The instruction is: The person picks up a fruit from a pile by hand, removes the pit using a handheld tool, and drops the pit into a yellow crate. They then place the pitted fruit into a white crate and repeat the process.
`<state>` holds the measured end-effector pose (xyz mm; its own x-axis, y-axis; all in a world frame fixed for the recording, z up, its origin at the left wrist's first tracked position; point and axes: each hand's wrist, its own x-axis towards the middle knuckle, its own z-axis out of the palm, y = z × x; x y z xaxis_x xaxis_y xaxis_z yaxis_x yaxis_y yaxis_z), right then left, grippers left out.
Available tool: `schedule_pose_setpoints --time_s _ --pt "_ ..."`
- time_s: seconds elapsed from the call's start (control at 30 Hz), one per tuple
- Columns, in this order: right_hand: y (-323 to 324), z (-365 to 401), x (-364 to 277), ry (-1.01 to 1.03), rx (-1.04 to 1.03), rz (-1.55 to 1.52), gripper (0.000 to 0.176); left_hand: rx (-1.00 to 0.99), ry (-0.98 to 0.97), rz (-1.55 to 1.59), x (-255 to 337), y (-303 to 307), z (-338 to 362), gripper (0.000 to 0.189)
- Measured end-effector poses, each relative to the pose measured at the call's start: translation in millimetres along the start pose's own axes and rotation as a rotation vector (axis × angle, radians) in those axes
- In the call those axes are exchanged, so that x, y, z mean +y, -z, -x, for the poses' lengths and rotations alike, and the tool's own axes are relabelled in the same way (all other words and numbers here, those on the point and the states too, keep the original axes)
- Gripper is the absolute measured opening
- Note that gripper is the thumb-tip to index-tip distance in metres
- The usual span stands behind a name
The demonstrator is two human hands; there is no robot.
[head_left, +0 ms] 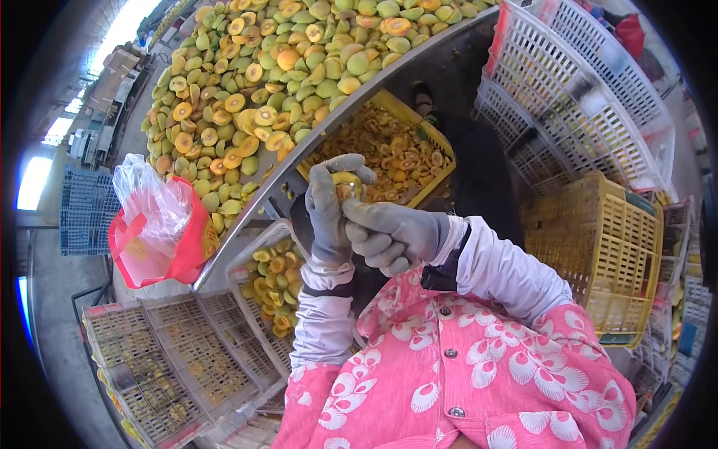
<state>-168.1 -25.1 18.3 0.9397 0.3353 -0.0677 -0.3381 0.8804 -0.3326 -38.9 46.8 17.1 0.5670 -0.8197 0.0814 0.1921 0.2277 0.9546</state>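
Observation:
My left hand, in a grey glove, holds a halved yellow-green fruit with its fingers curled round it. Against the lower right of this fruit, my right hand, also gloved, is closed with its fingers bent; what it grips, if anything, is hidden. Beyond my hands a large heap of cut green and orange fruit covers a metal-edged table. A yellow crate of fruit scraps stands below the table edge, just past my hands.
A red bag with clear plastic sits at the table's left corner. A white crate of fruit pieces is left of my lap. White crates and a yellow crate stand at the right, grey-white crates at the lower left.

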Motion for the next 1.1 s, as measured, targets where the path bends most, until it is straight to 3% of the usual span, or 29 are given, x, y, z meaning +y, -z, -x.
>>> schedule_pose_setpoints --time_s 0.07,0.1,0.17,0.2,0.27,0.3,0.33,0.4,0.43,0.5,0.53,0.6,0.77,0.83,0.87,0.9,0.93,0.97,1.03,1.1 --pt "-1.9 1.3 0.3 -0.002 0.034 0.030 0.043 -0.121 0.077 0.198 -7.9 3.6 1.4 0.059" --pt "-2.8 1.7 0.1 -0.001 0.069 0.061 0.043 -0.120 0.076 0.197 -14.9 7.3 0.8 0.059" --pt "8.8 -3.1 2.4 0.031 0.109 0.056 0.043 -0.123 0.300 0.365 -31.1 13.9 -4.7 0.060" --pt "17.3 -5.3 2.7 0.064 0.151 0.051 0.043 -0.128 0.296 0.366 -37.4 16.1 -9.3 0.060" --pt "34.5 -8.0 -5.7 0.092 0.170 0.041 0.043 0.015 0.265 0.268 -42.4 17.2 -19.3 0.060" --pt "44.3 -9.6 -10.7 0.109 0.188 0.032 0.043 0.195 0.160 0.151 -48.7 9.1 -24.9 0.069" --pt "55.4 -11.8 -15.3 0.104 0.188 0.033 0.043 0.199 0.159 0.153 -47.6 12.3 -24.8 0.069" --pt "76.3 -18.2 -24.7 0.257 0.921 0.539 0.038 0.282 0.249 0.077 -42.2 26.3 -30.8 0.074" --pt "85.6 -20.8 -24.0 0.260 0.917 0.545 0.038 0.267 0.273 0.061 -43.5 33.3 -32.9 0.076" --pt "100.5 -20.6 -18.5 0.350 1.250 1.226 0.029 0.227 0.278 0.016 -42.0 39.5 -30.7 0.078" --pt "98.0 -22.3 -16.1 0.340 1.251 1.225 0.029 0.187 0.289 -0.024 -44.2 40.1 -27.8 0.079" --pt "79.5 -28.9 -11.5 0.613 1.108 1.590 0.023 0.257 0.324 0.023 -44.5 30.6 -22.4 0.076" --pt "62.8 -25.7 -6.8 0.523 1.092 1.694 0.023 0.299 0.385 0.022 -31.5 36.5 -12.6 0.057" --pt "69.1 -24.5 -9.8 0.510 1.134 1.507 0.022 0.096 -0.017 -0.682 -9.6 50.3 5.4 0.037" --pt "74.1 -23.3 -10.7 0.530 1.115 1.510 0.022 0.125 -0.172 -0.816 -3.6 67.6 13.7 0.022" --pt "81.0 -20.5 -10.3 0.516 1.150 1.468 0.025 0.331 0.196 -0.415 -3.3 101.0 22.1 0.018" --pt "86.5 -19.2 -10.1 0.499 1.188 1.421 0.029 0.256 -0.204 -0.826 -22.5 155.8 36.1 0.020" --pt "87.6 -17.9 -11.1 0.514 1.180 1.410 0.029 0.214 -0.350 -1.451 -12.6 192.0 50.5 0.026" --pt "86.1 -13.8 -9.5 0.297 1.152 1.312 0.031 0.759 0.110 -1.346 1.1 220.3 66.2 0.028" --pt "103.5 -20.3 1.0 0.304 1.150 1.291 0.033 0.713 0.012 -1.436 23.2 197.6 40.7 0.028"
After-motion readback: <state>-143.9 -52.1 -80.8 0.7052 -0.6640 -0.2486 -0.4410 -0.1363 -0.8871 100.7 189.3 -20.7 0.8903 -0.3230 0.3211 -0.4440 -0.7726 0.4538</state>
